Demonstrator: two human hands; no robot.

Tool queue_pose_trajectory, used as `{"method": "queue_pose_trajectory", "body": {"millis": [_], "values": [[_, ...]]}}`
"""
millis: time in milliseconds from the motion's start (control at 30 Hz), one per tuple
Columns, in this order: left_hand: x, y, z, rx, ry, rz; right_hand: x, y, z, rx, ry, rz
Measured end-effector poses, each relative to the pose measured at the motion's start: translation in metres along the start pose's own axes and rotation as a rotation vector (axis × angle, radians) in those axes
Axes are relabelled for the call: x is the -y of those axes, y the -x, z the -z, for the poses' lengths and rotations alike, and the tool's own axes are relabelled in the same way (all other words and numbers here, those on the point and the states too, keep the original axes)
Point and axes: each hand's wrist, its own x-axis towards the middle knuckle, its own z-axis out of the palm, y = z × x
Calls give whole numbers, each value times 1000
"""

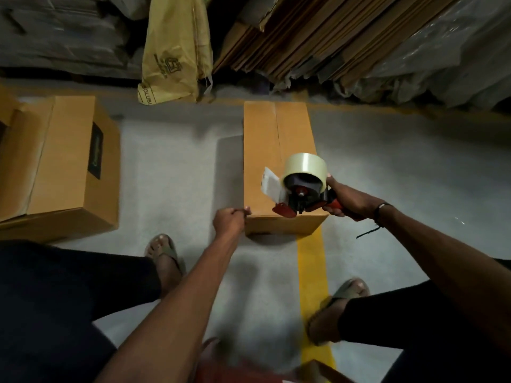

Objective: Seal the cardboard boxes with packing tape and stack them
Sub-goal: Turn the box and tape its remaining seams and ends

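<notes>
A long closed cardboard box (265, 150) lies on the grey floor in front of me, its centre seam running away from me. My right hand (347, 200) grips the red handle of a tape dispenser (300, 186) loaded with a clear tape roll, held over the box's near right end. My left hand (229, 221) is at the box's near left corner, fingers curled with the fingertips touching the top edge. I cannot tell whether they pinch anything.
A larger cardboard box (63, 161) with a black label stands at the left. Flattened cardboard sheets (318, 37), a yellow bag (177, 51) and plastic-wrapped bundles line the back. A yellow floor stripe (312, 286) runs between my sandalled feet.
</notes>
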Motion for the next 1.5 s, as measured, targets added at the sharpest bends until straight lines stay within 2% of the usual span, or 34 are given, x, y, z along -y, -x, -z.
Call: {"method": "queue_pose_trajectory", "body": {"millis": [133,333,867,1133,1233,1300,1400,1500], "values": [[20,-31,13,-19,-98,-15,-36,-15,18,-77,-41,-73],[25,-52,-4,-34,-323,-25,-55,-39,16,-76,19,-97],[53,-75,-26,-64,-422,39,-71,-67,13,-91,277,-63],[53,-81,-29,-26,-451,104,-77,-79,16,-120,428,-51],[56,-80,-24,-12,-532,124,-76,-79,19,-124,466,-55],[58,-81,-21,-72,-568,77,-75,-80,20,-126,494,-44],[47,-74,-32,-168,-435,-53,-73,-83,21,-146,566,11],[31,-65,-58,-115,-436,-165,-68,-87,21,-186,708,67]]}}
